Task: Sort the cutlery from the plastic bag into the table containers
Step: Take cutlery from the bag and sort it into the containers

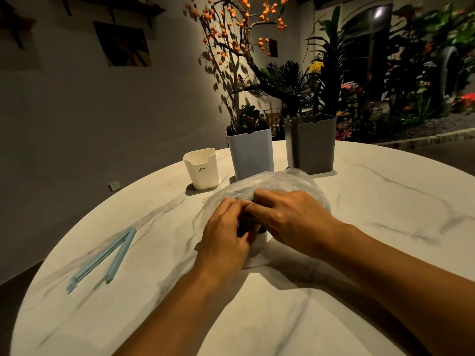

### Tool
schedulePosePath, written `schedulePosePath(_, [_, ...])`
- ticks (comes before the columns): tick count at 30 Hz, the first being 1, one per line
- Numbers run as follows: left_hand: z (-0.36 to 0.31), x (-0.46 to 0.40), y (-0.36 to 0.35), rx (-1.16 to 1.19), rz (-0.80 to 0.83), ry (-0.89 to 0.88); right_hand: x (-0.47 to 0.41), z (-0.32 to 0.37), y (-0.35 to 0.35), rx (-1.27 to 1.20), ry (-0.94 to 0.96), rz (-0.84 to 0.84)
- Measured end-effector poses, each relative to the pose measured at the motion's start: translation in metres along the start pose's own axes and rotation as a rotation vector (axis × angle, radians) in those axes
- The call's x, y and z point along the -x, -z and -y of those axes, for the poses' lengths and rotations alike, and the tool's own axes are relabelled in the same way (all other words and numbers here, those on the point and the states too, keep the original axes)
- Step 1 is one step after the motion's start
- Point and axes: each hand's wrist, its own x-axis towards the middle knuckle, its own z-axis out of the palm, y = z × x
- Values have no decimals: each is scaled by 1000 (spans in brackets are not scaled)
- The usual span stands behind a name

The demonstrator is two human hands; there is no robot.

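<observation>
Gripping the clear plastic bag [270,183] at the table's [359,253] centre, the left hand [226,227] and right hand [290,217] pinched dark cutlery [245,224] inside. White cup [201,168], blue bin [250,152] and grey bin [311,143] stood at twelve o'clock; a blue clip [108,255] lay at nine.

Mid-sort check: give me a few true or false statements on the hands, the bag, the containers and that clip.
1. Both hands, left hand and right hand, are at the plastic bag. True.
2. Four containers stand behind the bag. False: three, the white container, blue container and grey container.
3. The blue sealing clip lies open on the table, left of the hands. True.
4. The white container is the tallest. False: it is the shortest.
</observation>
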Motion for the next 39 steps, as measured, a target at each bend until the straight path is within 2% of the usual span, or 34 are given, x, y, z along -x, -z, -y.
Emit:
schedulePosePath(8, [-8,3,7,94,-10,60,1,4,-6,41,32,-63])
schedulePosePath(14, [-7,3,11,62,-37,13,3,0,-8,7,62,-48])
schedulePosePath(18, [-4,2,10,106,-54,-18,4,0,-6,7,70,-95])
schedulePosePath(22, [-11,4,10,550,-37,241,3,2,-7,-50,77,-135])
schedulePosePath(23, [-12,3,9,598,-46,277,2,3,-7,-79,70,-145])
schedulePosePath(29, [-20,2,13,820,-57,249,-6,18,-1,-214,20,-294])
schedulePosePath(32, [-21,3,13,798,-89,209,-7,20,-1,-188,-12,-362])
schedulePosePath(36, [-19,5,14,718,-81,146,-7,17,-3,-320,-57,-288])
schedulePosePath(39, [-9,4,16,390,-91,-66,-7,21,2,-504,-192,-240])
